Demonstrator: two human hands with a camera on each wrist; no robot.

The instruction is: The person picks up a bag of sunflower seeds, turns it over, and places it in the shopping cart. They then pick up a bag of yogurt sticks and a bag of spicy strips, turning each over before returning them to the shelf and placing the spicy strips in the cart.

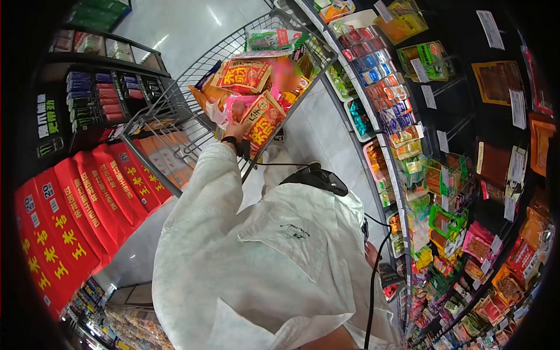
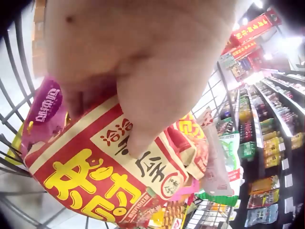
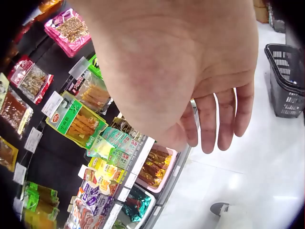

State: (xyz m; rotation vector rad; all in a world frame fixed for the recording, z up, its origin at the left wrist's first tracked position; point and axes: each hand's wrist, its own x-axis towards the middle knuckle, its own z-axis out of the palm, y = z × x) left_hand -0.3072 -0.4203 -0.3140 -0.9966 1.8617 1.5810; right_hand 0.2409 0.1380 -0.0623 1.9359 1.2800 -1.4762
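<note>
At the near end of the shopping cart, my left hand (image 1: 236, 130) grips a red and cream bag of sunflower seeds (image 1: 265, 123). In the left wrist view the thumb lies across the bag's printed front, and the other fingers are hidden behind its top edge. A similar red and cream bag (image 1: 245, 76) lies farther in, among several other snack packs. Beside the gripped bag is a purple-pink packet (image 2: 46, 107). My right hand (image 3: 190, 76) hangs low by my side with loosely extended fingers, holding nothing, near the snack shelf.
The wire cart (image 1: 204, 58) stands in front of me in the aisle. Shelves of packaged snacks (image 1: 402, 116) line the right side. Red cartons (image 1: 87, 198) and racks of cans (image 1: 96, 96) are on the left. A dark plastic basket (image 3: 288, 81) sits on the floor.
</note>
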